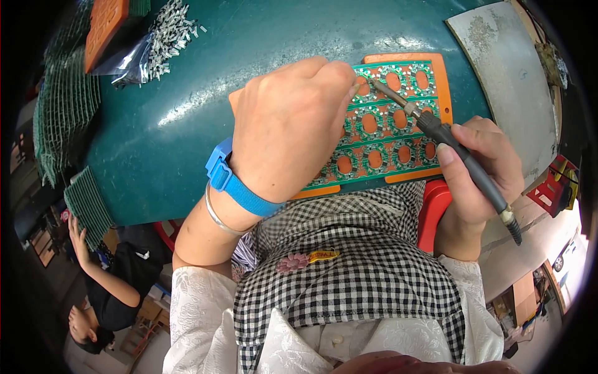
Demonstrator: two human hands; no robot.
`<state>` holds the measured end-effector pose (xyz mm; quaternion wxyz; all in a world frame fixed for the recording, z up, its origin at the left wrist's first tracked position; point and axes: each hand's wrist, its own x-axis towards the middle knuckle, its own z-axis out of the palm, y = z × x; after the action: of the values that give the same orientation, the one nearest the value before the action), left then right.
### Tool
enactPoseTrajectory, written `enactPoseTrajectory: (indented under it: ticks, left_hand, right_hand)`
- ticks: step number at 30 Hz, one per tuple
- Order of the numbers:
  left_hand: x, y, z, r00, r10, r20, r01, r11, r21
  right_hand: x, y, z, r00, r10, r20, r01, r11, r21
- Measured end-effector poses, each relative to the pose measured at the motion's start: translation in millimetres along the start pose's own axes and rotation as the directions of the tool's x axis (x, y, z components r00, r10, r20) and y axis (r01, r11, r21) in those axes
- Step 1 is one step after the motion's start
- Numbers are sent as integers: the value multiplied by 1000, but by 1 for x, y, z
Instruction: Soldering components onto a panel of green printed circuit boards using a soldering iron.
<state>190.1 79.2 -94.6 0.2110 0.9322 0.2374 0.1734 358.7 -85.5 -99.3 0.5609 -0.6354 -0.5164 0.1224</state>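
Here's the green circuit-board panel [384,105], in an orange holder [443,87] at the near edge of the green table [205,168] — and the soldering iron [476,171] has its tip at the far row. The right hand [498,149] has its fingers closed around the handle. The left hand [296,112] arches over the panel's left side, fingertips bunched near that tip — whether they pinch anything, one cannot tell. Far left, small metallic pieces [171,37] lie heaped by a clear bag [131,67].

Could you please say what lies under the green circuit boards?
An orange tray shows at the edges and through holes; the left hand hides much of its left side.
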Motion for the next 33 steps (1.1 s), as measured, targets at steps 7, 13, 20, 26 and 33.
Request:
enactPoseTrajectory:
  ticks: [7,13,20,26,33]
  left_hand:
    - [-4,3,-6,998,55,-15,-56,998,-22]
    - [6,4,-1,992,125,22,-126,992,18]
    - [10,6,5,988,147,40,-149,988,44]
    - [13,7,10,984,172,50,-174,984,31]
    - [13,17,-1,1000,22,2,-22,1000,-16]
  right_hand:
    - [-6,-3,-6,994,10,-105,-3,998,69]
    - [-8,4,-12,992,-12,-125,21,997,73]
    - [-8,6,-12,998,26,-55,-24,998,50]
    - [-6,3,-18,1000,-7,-4,7,1000,-1]
    - [-15,4,-21,966,125,-225,-96,986,134]
